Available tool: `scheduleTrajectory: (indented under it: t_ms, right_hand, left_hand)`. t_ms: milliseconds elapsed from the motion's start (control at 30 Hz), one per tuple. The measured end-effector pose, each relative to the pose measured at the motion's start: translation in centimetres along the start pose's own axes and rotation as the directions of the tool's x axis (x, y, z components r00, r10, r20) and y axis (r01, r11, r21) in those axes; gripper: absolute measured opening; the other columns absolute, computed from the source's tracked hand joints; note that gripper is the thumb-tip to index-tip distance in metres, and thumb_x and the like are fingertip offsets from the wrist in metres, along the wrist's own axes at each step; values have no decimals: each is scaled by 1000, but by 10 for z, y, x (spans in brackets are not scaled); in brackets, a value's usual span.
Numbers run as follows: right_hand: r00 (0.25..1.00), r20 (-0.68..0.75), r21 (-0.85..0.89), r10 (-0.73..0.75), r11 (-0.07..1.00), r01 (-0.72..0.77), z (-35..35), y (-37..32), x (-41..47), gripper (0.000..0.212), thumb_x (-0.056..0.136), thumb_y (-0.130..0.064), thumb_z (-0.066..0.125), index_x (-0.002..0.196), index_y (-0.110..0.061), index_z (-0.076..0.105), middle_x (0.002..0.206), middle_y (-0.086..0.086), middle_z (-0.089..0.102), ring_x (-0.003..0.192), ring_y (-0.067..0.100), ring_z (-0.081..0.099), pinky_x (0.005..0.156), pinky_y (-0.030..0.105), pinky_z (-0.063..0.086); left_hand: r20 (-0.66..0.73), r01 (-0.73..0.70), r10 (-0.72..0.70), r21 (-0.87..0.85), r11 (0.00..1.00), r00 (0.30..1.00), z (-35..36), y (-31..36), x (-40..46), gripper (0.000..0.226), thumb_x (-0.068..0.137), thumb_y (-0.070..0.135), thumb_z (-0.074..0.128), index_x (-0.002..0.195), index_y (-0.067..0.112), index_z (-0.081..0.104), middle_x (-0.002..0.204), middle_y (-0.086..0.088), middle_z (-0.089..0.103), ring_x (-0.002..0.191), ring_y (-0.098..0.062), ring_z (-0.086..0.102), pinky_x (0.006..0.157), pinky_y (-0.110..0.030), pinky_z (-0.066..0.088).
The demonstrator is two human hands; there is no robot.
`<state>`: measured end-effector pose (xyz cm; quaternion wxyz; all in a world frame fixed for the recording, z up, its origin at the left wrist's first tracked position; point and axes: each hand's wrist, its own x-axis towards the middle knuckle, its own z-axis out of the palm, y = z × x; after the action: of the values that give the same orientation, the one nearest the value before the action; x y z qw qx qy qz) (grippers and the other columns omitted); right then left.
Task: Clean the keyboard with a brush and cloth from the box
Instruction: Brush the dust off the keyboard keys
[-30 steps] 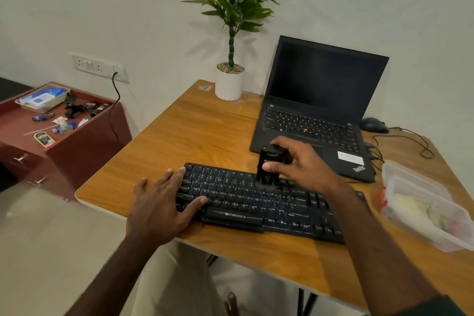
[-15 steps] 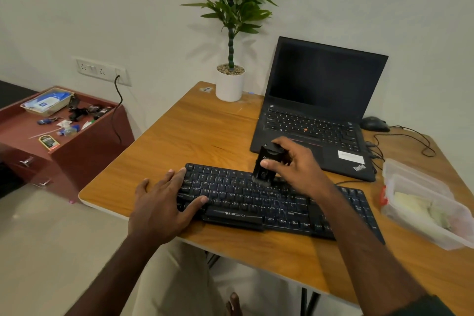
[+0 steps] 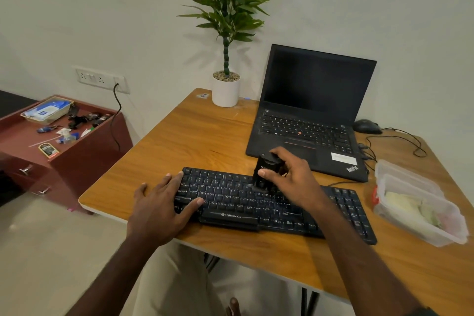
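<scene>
A black keyboard (image 3: 256, 202) lies near the front edge of the wooden desk (image 3: 195, 141). My right hand (image 3: 289, 177) grips a small black brush (image 3: 265, 170), held upright with its bristles down on the upper middle keys. My left hand (image 3: 159, 208) lies flat on the keyboard's left end, fingers straight, thumb on the lower keys. A clear plastic box (image 3: 420, 202) at the desk's right holds a pale cloth (image 3: 402, 204).
An open black laptop (image 3: 315, 110) stands behind the keyboard, a mouse (image 3: 366, 126) and cables to its right. A potted plant (image 3: 225, 87) sits at the desk's back edge. A red-brown cabinet (image 3: 59, 151) with small clutter stands at the left.
My right hand has slid the brush a little leftward along the upper keys. My left hand has stayed on the keyboard's left end. The camera view shifted slightly.
</scene>
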<state>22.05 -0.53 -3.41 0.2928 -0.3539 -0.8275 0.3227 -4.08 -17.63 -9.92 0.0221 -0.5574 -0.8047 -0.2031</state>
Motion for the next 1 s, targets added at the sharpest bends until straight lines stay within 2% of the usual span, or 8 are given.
scheduleTrajectory:
  t_ms: [100, 200, 333, 467, 600, 733, 1000]
  right_hand:
    - [999, -50, -47, 15, 999, -18, -11, 2, 0, 30, 90, -35, 74, 115, -26, 59, 100, -7, 67, 84, 8, 66, 67, 27, 59]
    - [999, -50, 24, 18, 1000, -17, -9, -1, -3, 28, 90, -33, 74, 114, -27, 60, 101, -8, 67, 87, 12, 67, 69, 28, 60]
    - [997, -70, -38, 38, 998, -41, -13, 3, -8, 30, 90, -33, 75, 115, -28, 59, 99, -10, 65, 84, 4, 65, 65, 17, 55]
    - [988, -153, -26, 39, 999, -43, -21, 4, -12, 30, 90, -31, 75, 116, -26, 61, 98, -16, 64, 79, 1, 68, 67, 19, 59]
    - [990, -138, -16, 29, 999, -31, -18, 6, -23, 33, 91, -33, 73, 120, -25, 60, 101, -13, 67, 87, -1, 66, 70, 20, 59]
    - [989, -142, -72, 47, 996, -57, -16, 6, -31, 36, 91, -39, 71, 122, -29, 56, 99, -18, 63, 90, -2, 64, 67, 11, 53]
    - [981, -189, -91, 50, 993, -68, -12, 1, -35, 37, 92, -38, 71, 123, -24, 55, 103, -6, 68, 88, 6, 66, 68, 19, 55]
  left_hand:
    - [9, 4, -5, 9, 1000, 1000, 1, -1, 0, 103, 79, 89, 10, 152, 21, 36, 151, -1, 48, 146, -14, 33, 117, -53, 17]
    - [15, 7, -8, 9, 1000, 1000, 2, -1, 0, 105, 78, 91, 7, 152, 21, 36, 151, -1, 48, 146, -15, 33, 117, -53, 18]
    - [-27, -11, 11, 14, 1000, 1000, 2, 2, -1, 103, 80, 90, 12, 150, 20, 38, 153, 0, 45, 147, -17, 30, 116, -60, 17]
    - [-91, -161, 163, 27, 987, 983, 6, 36, -8, 95, 84, 87, 28, 146, 17, 46, 155, -1, 42, 148, -16, 27, 115, -63, 15]
    - [-42, -329, 330, 41, 944, 943, 19, 83, -4, 96, 83, 88, 33, 144, 16, 49, 155, -2, 42, 148, -15, 28, 114, -66, 17]
    - [28, -331, 330, 65, 941, 944, 28, 94, 4, 101, 81, 91, 27, 147, 18, 46, 159, 0, 36, 150, -14, 22, 116, -65, 11]
    - [56, -325, 321, 92, 941, 946, 26, 94, 2, 109, 76, 96, 19, 149, 20, 44, 158, 2, 37, 149, -13, 26, 118, -58, 11]
